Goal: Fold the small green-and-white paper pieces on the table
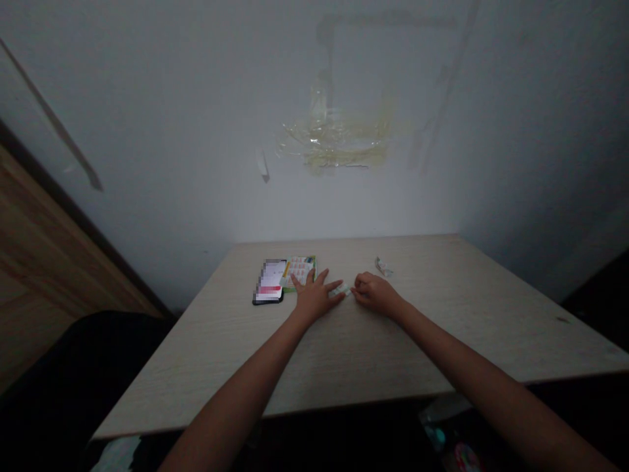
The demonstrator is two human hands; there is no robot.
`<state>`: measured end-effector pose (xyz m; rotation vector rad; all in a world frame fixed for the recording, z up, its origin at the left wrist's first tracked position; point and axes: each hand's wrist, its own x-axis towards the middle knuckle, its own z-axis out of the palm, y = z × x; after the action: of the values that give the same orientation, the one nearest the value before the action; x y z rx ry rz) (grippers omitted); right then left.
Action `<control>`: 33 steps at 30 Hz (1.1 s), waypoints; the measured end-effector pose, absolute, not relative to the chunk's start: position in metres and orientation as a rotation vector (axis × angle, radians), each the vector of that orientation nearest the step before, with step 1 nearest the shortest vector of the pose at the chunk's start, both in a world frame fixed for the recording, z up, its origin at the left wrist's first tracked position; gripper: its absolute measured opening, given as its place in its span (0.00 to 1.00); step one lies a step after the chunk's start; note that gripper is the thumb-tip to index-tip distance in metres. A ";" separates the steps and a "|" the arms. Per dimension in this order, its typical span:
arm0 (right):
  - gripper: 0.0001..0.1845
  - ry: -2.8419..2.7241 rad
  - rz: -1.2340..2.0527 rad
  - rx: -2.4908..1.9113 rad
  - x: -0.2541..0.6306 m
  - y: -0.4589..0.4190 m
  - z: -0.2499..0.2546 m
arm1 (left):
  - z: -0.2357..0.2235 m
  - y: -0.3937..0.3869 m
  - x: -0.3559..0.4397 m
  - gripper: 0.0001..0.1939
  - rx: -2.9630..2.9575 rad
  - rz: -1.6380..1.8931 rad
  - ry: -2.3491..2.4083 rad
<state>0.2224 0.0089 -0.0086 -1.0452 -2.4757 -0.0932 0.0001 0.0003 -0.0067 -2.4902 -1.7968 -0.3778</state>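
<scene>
In the head view my left hand (313, 303) lies spread on the desk (344, 354), fingers wide apart, its thumb and forefinger at a small pale strip (339, 289). The strip sits midway between the desk's side edges, closer to the far edge than the near one. My right hand (377, 294) is curled, fingertips drawn in at the strip's right end; I cannot tell whether they grip it. My other left fingertips reach over a printed leaflet (299, 267), beside a smartphone (272, 278) towards the desk's far left corner.
</scene>
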 end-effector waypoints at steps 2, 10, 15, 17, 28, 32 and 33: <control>0.15 -2.398 -0.059 -1.053 0.223 0.004 -0.012 | -0.006 0.000 0.001 0.25 -2.489 -0.372 -1.812; 0.14 -2.347 0.015 -1.059 0.222 0.004 -0.018 | -0.005 0.000 0.001 0.26 -2.508 -0.341 -1.831; 0.14 -2.417 -0.058 -1.093 0.220 0.007 -0.018 | -0.005 0.001 0.000 0.26 -2.511 -0.351 -1.813; 0.15 -2.433 -0.081 -1.108 0.220 0.007 -0.019 | -0.006 0.002 0.000 0.25 -2.519 -0.348 -1.813; 0.14 -2.290 0.096 -1.089 0.221 0.008 -0.020 | -0.006 0.000 0.001 0.26 -2.481 -0.351 -1.801; 0.13 -2.261 0.166 -1.077 0.224 0.006 -0.017 | -0.007 0.000 0.001 0.25 -2.481 -0.352 -1.806; 0.13 -2.275 0.155 -1.076 0.223 0.006 -0.017 | -0.007 0.000 0.001 0.25 -2.484 -0.352 -1.809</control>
<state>0.2234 0.0059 -0.0166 -1.0760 -2.2750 0.1554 0.0010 0.0003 -0.0069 -2.4845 -1.8089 -0.3520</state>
